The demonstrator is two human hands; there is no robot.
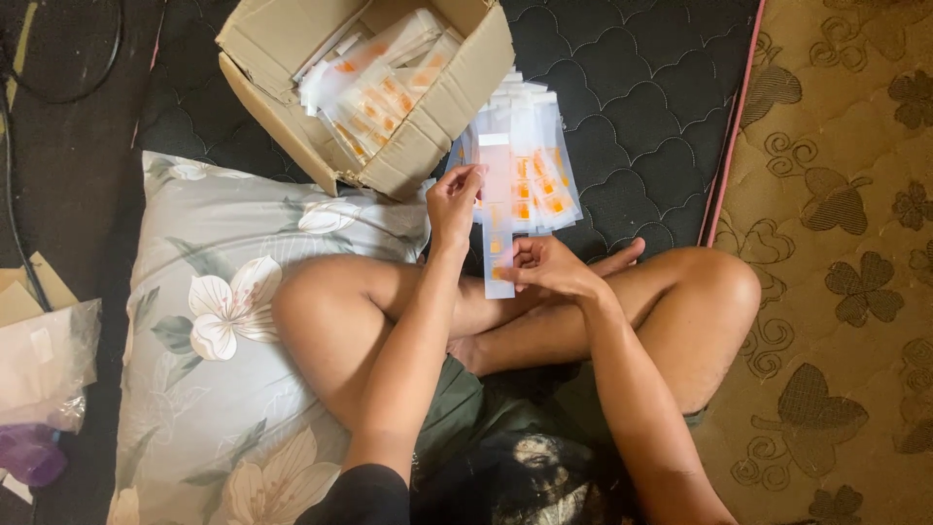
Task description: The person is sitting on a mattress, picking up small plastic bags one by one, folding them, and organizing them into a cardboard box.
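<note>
the left hand (455,199) pinches the top end of a long clear packet (498,219) with orange print, and the right hand (549,264) is clenched on its lower end, so the packet hangs upright between them just above the crossed legs (505,311). directly behind the packet lies a fanned pile of like packets (539,165) on the dark quilted mattress (641,87), almost touching the raised one. to the left of that pile, an open cardboard box (428,126) stuffed with more packets tilts against a floral pillow (224,321); its near flap sits close beside the left hand and crowds that side. the mattress edge, trimmed in pink, runs down the right, with a tan patterned mattress (846,243) beyond it. the open stretch of dark quilting to the right of the pile is the freest room. at far left a clear plastic bag (44,365) and a purple object (29,455) lie on the dark floor, well apart from both hands.
</note>
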